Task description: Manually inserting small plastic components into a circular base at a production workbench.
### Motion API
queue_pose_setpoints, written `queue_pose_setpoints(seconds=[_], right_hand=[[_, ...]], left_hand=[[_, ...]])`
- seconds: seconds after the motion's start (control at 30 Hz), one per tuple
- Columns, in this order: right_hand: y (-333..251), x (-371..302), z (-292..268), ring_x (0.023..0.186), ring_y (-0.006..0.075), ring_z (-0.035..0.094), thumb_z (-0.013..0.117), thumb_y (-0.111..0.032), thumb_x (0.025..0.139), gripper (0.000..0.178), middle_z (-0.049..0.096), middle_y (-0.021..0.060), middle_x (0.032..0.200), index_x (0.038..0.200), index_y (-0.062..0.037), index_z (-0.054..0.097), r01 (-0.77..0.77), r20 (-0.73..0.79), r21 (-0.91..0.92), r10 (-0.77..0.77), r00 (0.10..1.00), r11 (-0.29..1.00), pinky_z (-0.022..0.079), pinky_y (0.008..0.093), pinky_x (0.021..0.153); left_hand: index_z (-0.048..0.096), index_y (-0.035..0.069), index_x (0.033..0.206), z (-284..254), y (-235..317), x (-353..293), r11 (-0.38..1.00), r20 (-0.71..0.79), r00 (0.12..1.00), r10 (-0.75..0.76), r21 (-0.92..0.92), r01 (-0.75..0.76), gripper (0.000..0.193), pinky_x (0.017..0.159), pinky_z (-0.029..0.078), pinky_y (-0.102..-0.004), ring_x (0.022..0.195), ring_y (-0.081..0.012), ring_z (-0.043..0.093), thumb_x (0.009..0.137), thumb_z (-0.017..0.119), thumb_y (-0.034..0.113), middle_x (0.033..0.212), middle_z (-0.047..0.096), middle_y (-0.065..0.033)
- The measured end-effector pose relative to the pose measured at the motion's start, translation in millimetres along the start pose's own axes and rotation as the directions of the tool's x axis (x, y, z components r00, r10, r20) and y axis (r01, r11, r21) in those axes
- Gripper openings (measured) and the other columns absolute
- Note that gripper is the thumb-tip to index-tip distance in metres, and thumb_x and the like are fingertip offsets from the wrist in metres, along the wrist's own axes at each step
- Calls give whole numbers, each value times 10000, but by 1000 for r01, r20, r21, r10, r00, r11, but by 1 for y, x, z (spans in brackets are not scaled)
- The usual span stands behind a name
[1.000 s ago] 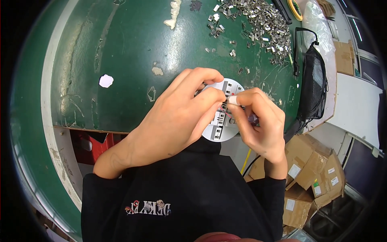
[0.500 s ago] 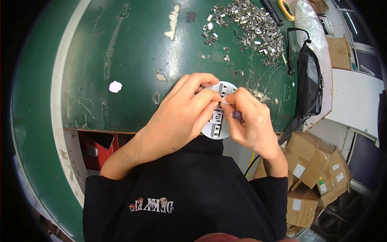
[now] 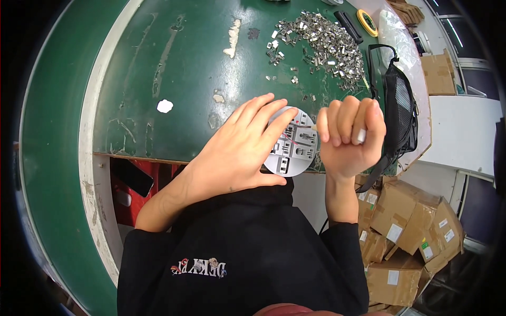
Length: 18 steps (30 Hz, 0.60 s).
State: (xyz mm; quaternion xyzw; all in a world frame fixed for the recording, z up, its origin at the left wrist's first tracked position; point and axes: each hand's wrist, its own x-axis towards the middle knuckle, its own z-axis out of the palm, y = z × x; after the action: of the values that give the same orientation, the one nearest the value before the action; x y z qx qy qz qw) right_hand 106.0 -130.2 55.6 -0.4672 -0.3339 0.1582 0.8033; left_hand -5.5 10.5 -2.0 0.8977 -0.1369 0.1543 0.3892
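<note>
A round light-grey disc [image 3: 295, 167] with raised slotted blocks lies at the table's front edge, thin red wire across it. My left hand [image 3: 237, 139] rests over its left side, fingers stretched and thumb apart along the near rim; what lies beneath the palm is hidden. At the disc's right, my right hand [image 3: 352, 134] is closed in a fist around a thin-shafted tool [image 3: 303, 126], which looks like a screwdriver. Its dark shaft points left over the blocks, and its handle is mostly hidden by my fingers. Something white shows between the fingers of that fist.
Beyond the disc, a heap of small metal clips [image 3: 332, 47] spreads over the green table [image 3: 195, 68]. A black mesh bag [image 3: 403, 100] and a yellow tape roll [image 3: 367, 22] lie at the right. A phone [image 3: 133, 177] sits below the left edge; cardboard boxes [image 3: 406, 226] stand at lower right.
My hands have come apart from their pinch over the disc. The left has flattened out across its side; the right has moved right and up, turning into a fist with the tool pointing left.
</note>
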Motion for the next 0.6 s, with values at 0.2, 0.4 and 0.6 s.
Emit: queue_pose_setpoints(seconds=[0.2,0.4,0.6], right_hand=[[1,1,18,441,75,221,393,-217,1014,400,314,-17,511,624,-148,335,-152,-112,-31,148,983,988,279,230,402],[-2,4,19,449,65,197,370,-235,1027,416,291,-18,502,622,-152,316,-252,-108,-1,250,962,968,210,235,397],[13,-9,23,437,58,169,357,-251,1030,414,281,-18,490,629,-156,322,-143,-169,-118,122,978,983,146,241,394]], left_hand=[[405,-46,1385,2,-2,-1,999,-9,1000,25,24,-25,931,1132,309,-474,1338,-391,376,672,817,388,1409,417,-220],[407,-20,1406,0,-1,-2,1000,-6,1000,3,18,-3,946,1130,324,-463,1356,-360,380,657,814,389,1445,410,-180],[405,2,1420,2,2,-3,1000,-28,1000,-9,-1,9,951,1120,336,-458,1354,-349,388,650,815,381,1451,415,-165]])
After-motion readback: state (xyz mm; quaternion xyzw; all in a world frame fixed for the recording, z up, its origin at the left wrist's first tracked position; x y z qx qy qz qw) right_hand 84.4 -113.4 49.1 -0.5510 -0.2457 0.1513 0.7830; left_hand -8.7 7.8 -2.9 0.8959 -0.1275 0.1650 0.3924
